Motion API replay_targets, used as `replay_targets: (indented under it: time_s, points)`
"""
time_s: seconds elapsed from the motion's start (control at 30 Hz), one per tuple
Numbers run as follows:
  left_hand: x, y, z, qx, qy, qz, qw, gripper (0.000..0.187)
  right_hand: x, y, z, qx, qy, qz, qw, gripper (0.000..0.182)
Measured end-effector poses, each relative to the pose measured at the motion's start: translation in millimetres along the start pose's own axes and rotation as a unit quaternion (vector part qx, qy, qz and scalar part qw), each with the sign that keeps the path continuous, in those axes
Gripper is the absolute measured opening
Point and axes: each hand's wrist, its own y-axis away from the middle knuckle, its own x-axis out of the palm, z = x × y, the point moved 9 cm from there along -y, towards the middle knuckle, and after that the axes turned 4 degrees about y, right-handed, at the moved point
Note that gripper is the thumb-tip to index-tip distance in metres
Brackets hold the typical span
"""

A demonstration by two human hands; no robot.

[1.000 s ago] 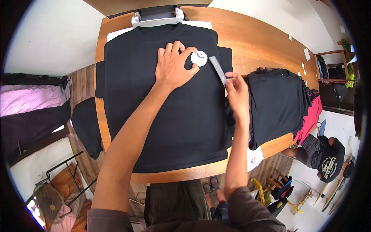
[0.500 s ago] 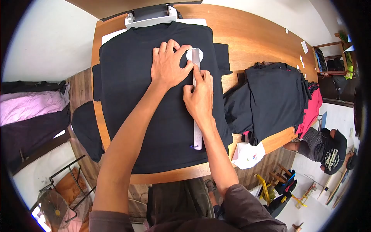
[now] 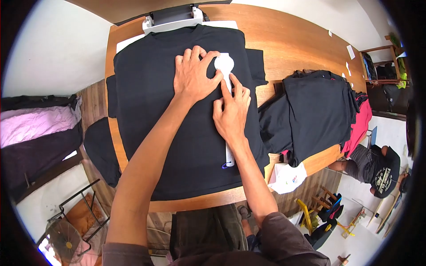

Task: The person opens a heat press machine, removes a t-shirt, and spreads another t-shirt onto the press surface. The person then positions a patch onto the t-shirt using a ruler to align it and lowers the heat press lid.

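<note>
A black T-shirt [image 3: 177,146] lies spread flat with its neckline away from me. On its upper right chest is a white round piece [image 3: 224,64], overlapped by the far end of a long pale ruler [image 3: 229,157]; glare blurs where the two meet. My left hand [image 3: 193,77] rests on the shirt with fingers spread, its thumb and index finger touching the round piece's left edge. Below that, my right hand [image 3: 232,111] holds the ruler, thumb on the left and index finger stretched along it. A blue loop hangs at the ruler's near end.
White-and-grey equipment [image 3: 173,24] stands beyond the collar. Right of the shirt, a pile of black garments [image 3: 317,115] lies on the wooden table [image 3: 293,48], beside red cloth [image 3: 358,122]. A white printed item [image 3: 287,177] sits at the table edge. Another person [image 3: 381,173] is at far right.
The ruler has tilted slightly, its near end shifting right and a little away from me. My right hand moved slightly right with it. My left hand stays in place.
</note>
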Motion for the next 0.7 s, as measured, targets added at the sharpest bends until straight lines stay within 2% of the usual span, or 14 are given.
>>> replay_targets:
  time_s: [0.2, 0.4, 0.7]
  points:
    - [1.0, -1.4, 0.7, -0.009, 0.004, 0.008, 1.0, 0.045, -1.1, 3.0, -3.4, 0.003, -0.016, -0.001, 1.0, 0.055]
    - [1.2, -1.2, 1.9, -0.001, 0.01, -0.016, 1.0, 0.038, -1.8, 4.8, -3.9, -0.02, -0.018, -0.009, 1.0, 0.05]
    - [-0.5, -1.7, 2.2, -0.005, 0.022, -0.02, 1.0, 0.033, -1.8, 5.2, -5.2, -0.006, -0.035, -0.01, 0.999, 0.047]
